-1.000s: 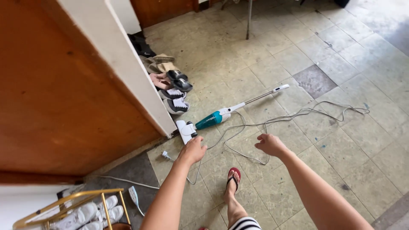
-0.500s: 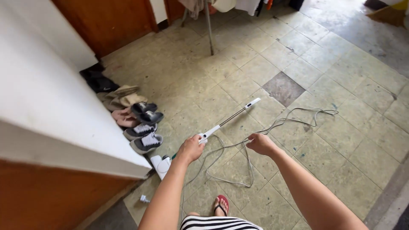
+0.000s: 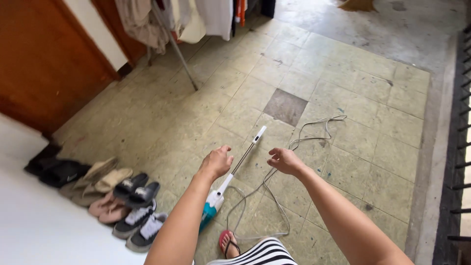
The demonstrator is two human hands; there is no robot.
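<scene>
Standing over the tiled floor (image 3: 353, 162), you have the stick vacuum (image 3: 230, 179) lying aslant just ahead of your sandalled foot (image 3: 227, 242), teal body near you, white handle end pointing away. The row of shoes (image 3: 122, 201) lies well to the vacuum's left. The grey cord (image 3: 314, 132) trails from the vacuum's right side out past its handle. Your left hand (image 3: 216, 162) hovers over the metal tube, fingers loosely curled, thumb apart, not closed on it. Your right hand (image 3: 283, 160), just right of the tube, pinches the cord. Judged from this: grip the tube near the body, and keep the cord slack clear of your foot.
</scene>
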